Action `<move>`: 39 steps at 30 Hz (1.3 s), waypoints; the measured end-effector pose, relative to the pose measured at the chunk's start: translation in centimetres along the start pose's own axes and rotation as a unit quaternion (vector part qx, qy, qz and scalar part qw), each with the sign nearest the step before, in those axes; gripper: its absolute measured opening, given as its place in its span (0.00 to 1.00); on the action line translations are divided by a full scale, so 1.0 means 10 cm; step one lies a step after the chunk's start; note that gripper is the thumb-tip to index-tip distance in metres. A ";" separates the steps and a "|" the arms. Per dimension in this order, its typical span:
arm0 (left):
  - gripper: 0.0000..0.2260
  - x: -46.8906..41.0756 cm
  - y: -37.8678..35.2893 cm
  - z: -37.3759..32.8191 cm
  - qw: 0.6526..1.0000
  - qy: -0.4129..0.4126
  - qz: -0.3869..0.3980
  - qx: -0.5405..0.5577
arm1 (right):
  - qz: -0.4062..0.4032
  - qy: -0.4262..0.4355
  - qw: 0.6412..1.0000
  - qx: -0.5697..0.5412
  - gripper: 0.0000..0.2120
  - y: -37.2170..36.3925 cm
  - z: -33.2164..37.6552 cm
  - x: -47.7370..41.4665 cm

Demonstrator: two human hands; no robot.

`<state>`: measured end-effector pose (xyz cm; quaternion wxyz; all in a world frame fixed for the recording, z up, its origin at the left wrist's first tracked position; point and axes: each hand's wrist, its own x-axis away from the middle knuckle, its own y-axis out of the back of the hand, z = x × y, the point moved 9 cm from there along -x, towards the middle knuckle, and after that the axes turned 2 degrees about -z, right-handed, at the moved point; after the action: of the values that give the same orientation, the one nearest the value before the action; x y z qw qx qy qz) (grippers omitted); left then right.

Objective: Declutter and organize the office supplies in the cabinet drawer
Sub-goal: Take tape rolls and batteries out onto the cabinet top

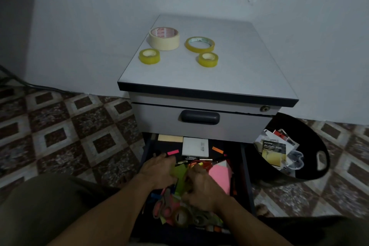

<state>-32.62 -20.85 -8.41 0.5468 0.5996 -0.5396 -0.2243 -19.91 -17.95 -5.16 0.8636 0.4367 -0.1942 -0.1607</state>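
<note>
Brown patterned tile floor (pixel 60 136) | grey metal cabinet (pixel 199 78), dark bottom drawer (pixel 246 166) open | left hand (pixel 159 170) and right hand (pixel 201 187) both pinching yellow-green paper sheets (pixel 180 173)

Left hand (pixel 159 171), right hand (pixel 201 189) grip green sticky notes (pixel 180 177) in drawer (pixel 246 175), 6 o'clock; tape rolls (pixel 164 38) on cabinet (pixel 229 70), 12 o'clock.

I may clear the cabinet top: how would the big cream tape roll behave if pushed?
The cream tape roll lies flat on the cabinet top, so it should probably slide, not roll. Its thick wound band looks stiff; the open core suggests it is light.
</note>
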 end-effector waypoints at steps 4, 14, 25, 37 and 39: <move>0.18 0.04 -0.05 -0.02 0.998 -0.003 0.030 -0.047 | 0.107 0.007 0.994 -0.036 0.07 -0.26 0.27 0.09; 0.15 0.08 -0.08 -0.02 0.997 0.011 0.021 -0.079 | 0.162 -0.011 0.985 0.052 0.16 -0.50 0.23 0.18; 0.18 0.10 -0.07 0.00 0.998 0.007 0.014 -0.064 | 0.163 -0.061 0.983 0.060 0.16 -0.55 0.00 0.16; 0.20 0.09 -0.08 -0.02 0.999 -0.011 0.005 -0.030 | 0.000 -0.137 0.990 -0.026 0.14 -0.16 -0.39 0.02; 0.20 0.08 -0.08 -0.03 1.000 -0.016 0.005 -0.024 | -0.046 -0.183 0.981 -0.040 0.16 -0.09 -0.58 0.03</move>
<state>-31.77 -21.57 -8.77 0.5531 0.5803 -0.5457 -0.2440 -17.01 -14.53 -8.97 0.8221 0.3733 -0.3214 -0.2853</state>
